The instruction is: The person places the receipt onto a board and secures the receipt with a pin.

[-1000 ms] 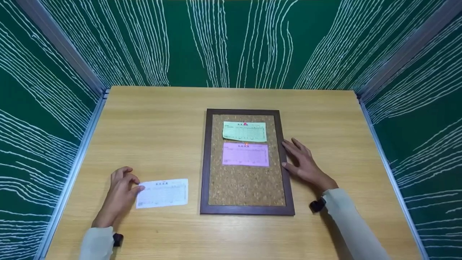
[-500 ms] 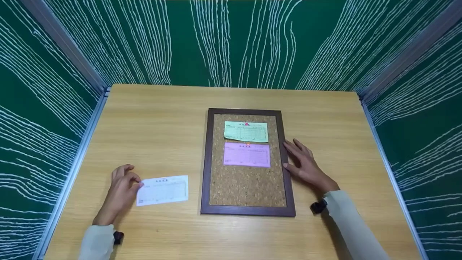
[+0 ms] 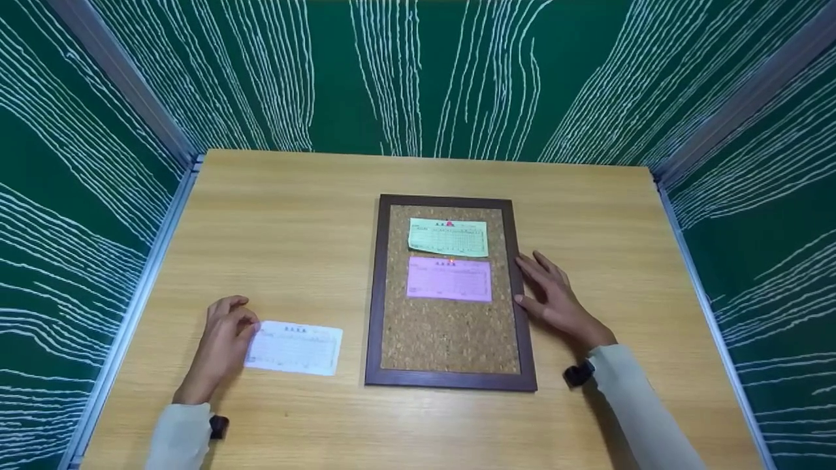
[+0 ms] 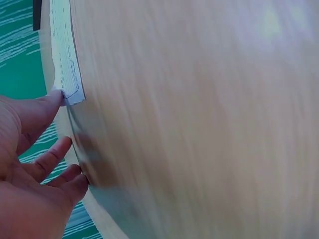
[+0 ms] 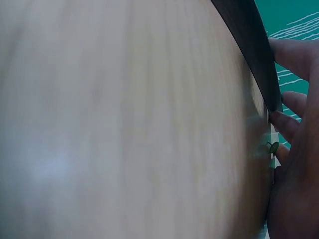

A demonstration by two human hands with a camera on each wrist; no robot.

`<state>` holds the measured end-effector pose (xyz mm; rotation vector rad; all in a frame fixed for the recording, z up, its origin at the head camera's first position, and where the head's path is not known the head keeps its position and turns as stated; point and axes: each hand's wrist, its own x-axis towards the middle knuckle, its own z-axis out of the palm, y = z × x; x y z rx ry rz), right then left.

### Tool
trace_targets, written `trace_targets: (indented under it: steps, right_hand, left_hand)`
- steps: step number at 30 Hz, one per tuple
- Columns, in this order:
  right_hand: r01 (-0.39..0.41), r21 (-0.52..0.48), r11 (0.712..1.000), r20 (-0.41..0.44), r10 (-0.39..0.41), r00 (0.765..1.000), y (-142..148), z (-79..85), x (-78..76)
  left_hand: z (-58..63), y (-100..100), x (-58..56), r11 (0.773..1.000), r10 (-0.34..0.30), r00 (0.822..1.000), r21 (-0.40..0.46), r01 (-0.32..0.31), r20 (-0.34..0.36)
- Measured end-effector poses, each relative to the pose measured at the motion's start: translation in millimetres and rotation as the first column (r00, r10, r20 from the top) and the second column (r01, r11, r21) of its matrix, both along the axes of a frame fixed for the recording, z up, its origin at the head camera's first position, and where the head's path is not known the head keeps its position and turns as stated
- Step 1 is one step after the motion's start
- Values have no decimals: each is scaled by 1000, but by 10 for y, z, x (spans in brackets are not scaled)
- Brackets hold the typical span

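Note:
A white printed paper form (image 3: pixel 294 349) is pinched at its left end by my left hand (image 3: pixel 219 343). The left wrist view shows the thumb on the corner of the form (image 4: pixel 70 64), the other fingers bent below it. To the right, a dark-framed cork board (image 3: pixel 450 336) lies on the table. It bears a green form (image 3: pixel 447 238) with a red pin (image 3: pixel 450 224) and a purple form (image 3: pixel 449 281) with an orange-red pin (image 3: pixel 451 261). My right hand (image 3: pixel 555 300) rests against the board's right frame edge, its fingers extended.
The wooden table (image 3: pixel 287 209) stretches around the board. Green walls (image 3: pixel 366 85) with white wavy lines enclose its back and sides. A small dark green thing (image 5: pixel 273 147) shows by the right fingers; its kind is unclear.
The white form's right end rose slightly, then came down and swung toward me, while my left hand kept its pinch. My right hand stays at the board's edge. The head view shifted slightly.

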<state>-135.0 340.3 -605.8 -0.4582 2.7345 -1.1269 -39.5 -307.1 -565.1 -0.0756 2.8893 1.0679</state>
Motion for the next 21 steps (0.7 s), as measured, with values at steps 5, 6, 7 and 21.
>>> trace_targets:
  steps: [5, 6, 7, 21]
  right_hand:
    - [4, 1, 1000, 6, -4, 1000, 3, -1, 3]
    - [5, 0, 1000, 6, -5, 1000, 3, -1, 4]
    - [5, 1, 1000, 4, -5, 1000, 3, -2, 3]
    - [-2, 7, 1000, -28, 2, 1000, -3, -6, -1]
  left_hand:
    - [45, 45, -24, 1000, -4, 1000, 21, 4, -18]
    - [54, 54, -31, 1000, -4, 1000, 30, 5, -24]
    - [64, 62, -38, 999, -7, 999, 36, 8, -35]
    - [146, 131, -129, 996, -20, 999, 84, 24, -49]
